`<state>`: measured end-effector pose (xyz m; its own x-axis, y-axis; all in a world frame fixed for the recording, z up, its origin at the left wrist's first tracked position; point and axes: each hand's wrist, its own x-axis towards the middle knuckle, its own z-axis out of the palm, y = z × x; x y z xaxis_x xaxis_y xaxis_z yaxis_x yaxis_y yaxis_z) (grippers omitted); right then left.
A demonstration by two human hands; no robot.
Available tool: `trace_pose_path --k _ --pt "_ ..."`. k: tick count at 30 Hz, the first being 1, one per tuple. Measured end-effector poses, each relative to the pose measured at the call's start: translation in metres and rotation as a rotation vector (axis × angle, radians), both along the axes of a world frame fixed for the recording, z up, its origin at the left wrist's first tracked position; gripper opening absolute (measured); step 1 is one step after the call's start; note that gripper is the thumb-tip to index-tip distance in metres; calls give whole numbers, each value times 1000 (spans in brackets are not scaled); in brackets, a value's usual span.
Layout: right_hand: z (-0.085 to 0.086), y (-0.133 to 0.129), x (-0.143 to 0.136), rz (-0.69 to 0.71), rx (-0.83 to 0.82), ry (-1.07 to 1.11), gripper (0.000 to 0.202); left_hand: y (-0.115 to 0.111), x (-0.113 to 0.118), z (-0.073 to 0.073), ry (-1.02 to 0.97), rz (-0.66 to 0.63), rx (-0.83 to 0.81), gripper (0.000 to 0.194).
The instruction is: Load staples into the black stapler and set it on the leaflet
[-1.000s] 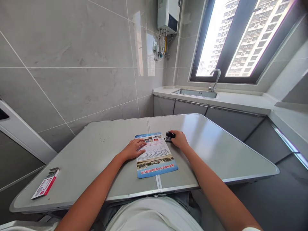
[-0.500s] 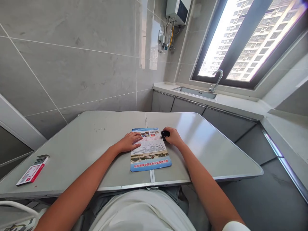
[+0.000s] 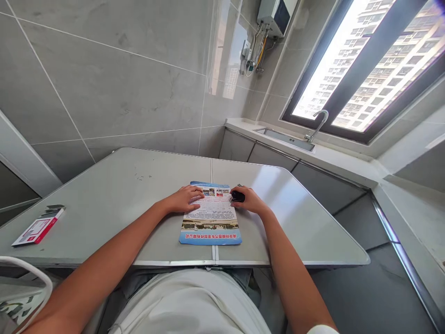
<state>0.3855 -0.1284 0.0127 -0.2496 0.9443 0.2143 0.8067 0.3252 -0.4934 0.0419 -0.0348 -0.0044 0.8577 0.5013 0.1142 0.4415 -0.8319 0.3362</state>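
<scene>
A printed sheet (image 3: 210,224) with blue edges and small pictures lies on the grey folding table (image 3: 163,246) in front of me. My left hand (image 3: 183,199) rests on its upper left side, fingers spread. At the sheet's upper right edge, my right hand (image 3: 251,200) is wrapped round a small black stapler-like tool (image 3: 238,196), whose near end meets the paper's edge. Part of the tool is hidden by my fingers.
At the table's left lies a red and white box (image 3: 39,228) with dark strips (image 3: 54,207) at its far end. A white curved bar (image 3: 33,265) is at the lower left. Beyond the table stand a counter with a sink (image 3: 287,138) and a faucet (image 3: 320,124).
The view has tilted and shifted slightly. The black tool has turned in my right hand and sits closer against the sheet's edge. My left hand remains on the sheet.
</scene>
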Motion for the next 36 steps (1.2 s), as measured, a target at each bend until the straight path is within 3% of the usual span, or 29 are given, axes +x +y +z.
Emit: trace_pose_path --k 8,17,24,36 --pt "-3 2 -4 -3 49 -15 32 -9 1 11 51 19 -14 43" --pt "-10 4 -15 -29 121 -4 37 -13 4 12 48 8 -14 42" --pt "-12 7 -19 60 141 35 40 -13 4 13 60 13 -17 42" --pt "-13 5 -34 -74 151 -121 37 -15 3 14 40 16 -29 42"
